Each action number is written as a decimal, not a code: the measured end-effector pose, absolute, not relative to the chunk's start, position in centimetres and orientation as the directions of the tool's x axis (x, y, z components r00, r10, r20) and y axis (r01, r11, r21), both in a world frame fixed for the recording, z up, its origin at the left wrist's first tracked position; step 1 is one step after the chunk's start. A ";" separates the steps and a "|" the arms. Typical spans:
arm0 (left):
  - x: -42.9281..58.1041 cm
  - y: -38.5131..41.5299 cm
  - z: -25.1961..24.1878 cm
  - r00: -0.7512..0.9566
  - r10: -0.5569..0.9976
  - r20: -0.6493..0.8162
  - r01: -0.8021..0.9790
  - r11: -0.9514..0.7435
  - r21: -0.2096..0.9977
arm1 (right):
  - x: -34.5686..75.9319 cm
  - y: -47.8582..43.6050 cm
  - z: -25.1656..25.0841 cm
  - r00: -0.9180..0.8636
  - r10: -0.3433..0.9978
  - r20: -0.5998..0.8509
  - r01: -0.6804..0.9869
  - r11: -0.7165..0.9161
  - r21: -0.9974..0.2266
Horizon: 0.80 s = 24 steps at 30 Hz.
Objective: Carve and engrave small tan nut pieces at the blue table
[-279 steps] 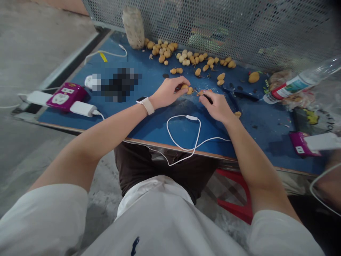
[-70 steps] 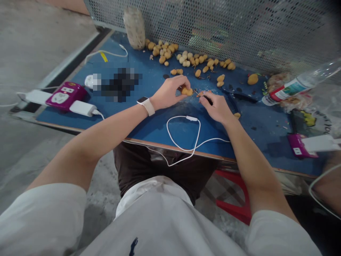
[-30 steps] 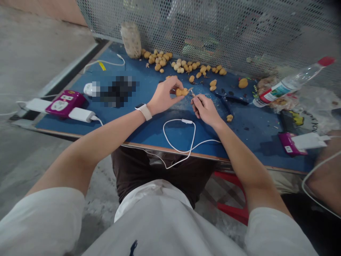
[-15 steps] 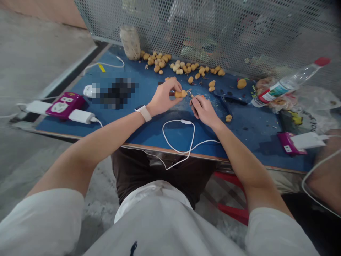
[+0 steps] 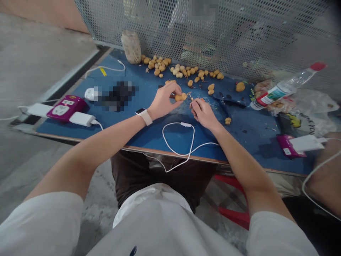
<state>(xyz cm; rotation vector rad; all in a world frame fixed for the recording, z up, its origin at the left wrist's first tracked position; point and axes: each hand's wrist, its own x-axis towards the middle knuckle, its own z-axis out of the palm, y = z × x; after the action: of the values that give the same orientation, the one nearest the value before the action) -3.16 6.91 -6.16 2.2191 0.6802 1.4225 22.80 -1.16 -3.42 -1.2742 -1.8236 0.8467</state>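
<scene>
Between the thumb and fingers of my left hand (image 5: pixel 164 100) is a small tan gourd (image 5: pixel 180 97), held just above the blue tabletop (image 5: pixel 149 131). My right hand (image 5: pixel 204 113) is closed around a thin metal-tipped tool (image 5: pixel 191 96). Its tip is at the stem end of the gourd; whether they touch is too small to tell. The tool's handle is mostly hidden in my fist. Beyond my hands lie more small gourds (image 5: pixel 160 65) in a loose row, with a single gourd (image 5: pixel 211 89) nearer. Pale crumbs are scattered beside my right hand.
A perforated metal panel (image 5: pixel 170 32) closes the table's back edge. A cloudy jar (image 5: pixel 131 48) stands back left; a plastic bottle (image 5: pixel 282 90) leans at right. Purple power strips (image 5: pixel 66 107) sit at the sides. A white cable (image 5: pixel 177 153) loops over the front edge. A dark blue long-handled tool (image 5: pixel 231 101) lies right.
The view has shifted slightly. Both hands stay almost in place, still holding the gourd and the thin tool; the gourd's angle differs a little.
</scene>
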 end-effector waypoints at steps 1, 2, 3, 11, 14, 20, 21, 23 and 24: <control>-3.1 6.8 -6.1 0.356 0.599 0.717 0.176 -0.797 0.578 | 22.8 -1.1 -3.5 -0.229 0.953 0.200 0.457 0.286 -0.842; -3.1 6.8 -6.1 0.354 0.596 0.721 0.176 -0.799 0.575 | 22.8 -1.0 -3.5 -0.228 0.953 0.198 0.448 0.283 -0.848; -3.1 6.8 -6.1 0.352 0.594 0.723 0.176 -0.801 0.572 | 22.8 -1.0 -3.6 -0.228 0.954 0.196 0.435 0.280 -0.856; -3.1 7.3 -6.6 0.354 0.588 0.727 0.203 -0.807 0.554 | 22.9 -0.7 -3.7 -0.214 0.959 0.188 0.372 0.258 -0.892; -3.1 7.2 -6.4 0.332 0.606 0.723 0.213 -0.794 0.569 | 23.1 -0.7 -3.7 -0.191 0.959 0.208 0.389 0.268 -0.881; -3.0 7.0 -5.8 0.268 0.647 0.714 0.229 -0.762 0.605 | 23.6 -0.3 -4.2 -0.167 0.950 0.265 0.367 0.309 -0.877; -3.0 7.1 -5.8 0.256 0.656 0.710 0.217 -0.754 0.619 | 23.6 -0.3 -4.3 -0.160 0.949 0.271 0.369 0.311 -0.876; -2.9 7.2 -6.0 0.248 0.682 0.688 0.167 -0.730 0.663 | 23.5 -0.3 -4.4 -0.140 0.946 0.294 0.361 0.325 -0.874; -2.7 7.3 -6.1 0.253 0.695 0.673 0.133 -0.714 0.688 | 23.4 -0.3 -4.4 -0.128 0.942 0.311 0.353 0.336 -0.873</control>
<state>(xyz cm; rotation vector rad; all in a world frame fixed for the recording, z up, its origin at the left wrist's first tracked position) -2.70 7.29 -6.12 2.0292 0.7503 1.4772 23.37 -0.34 -4.41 -1.1768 -1.6720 0.7957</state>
